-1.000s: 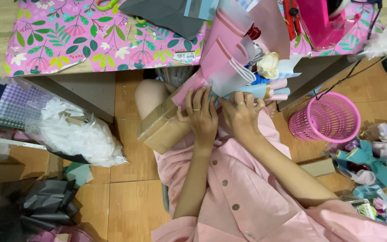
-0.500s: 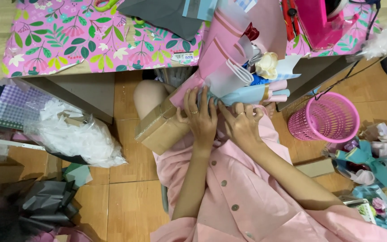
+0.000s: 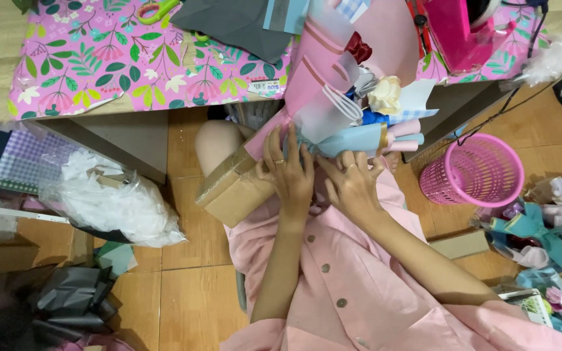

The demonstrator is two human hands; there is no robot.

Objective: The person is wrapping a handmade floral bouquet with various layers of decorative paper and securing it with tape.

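Both hands, left [image 3: 292, 174] and right [image 3: 352, 186], gripped my bouquet [image 3: 349, 91] stem, steadying it; basket [image 3: 471, 170] at 3 o'clock.

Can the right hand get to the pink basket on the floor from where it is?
Probably yes. The right hand is gripping the bottom of the bouquet, so it would have to let go first. The pink basket stands to its right on the floor, with nothing between them.
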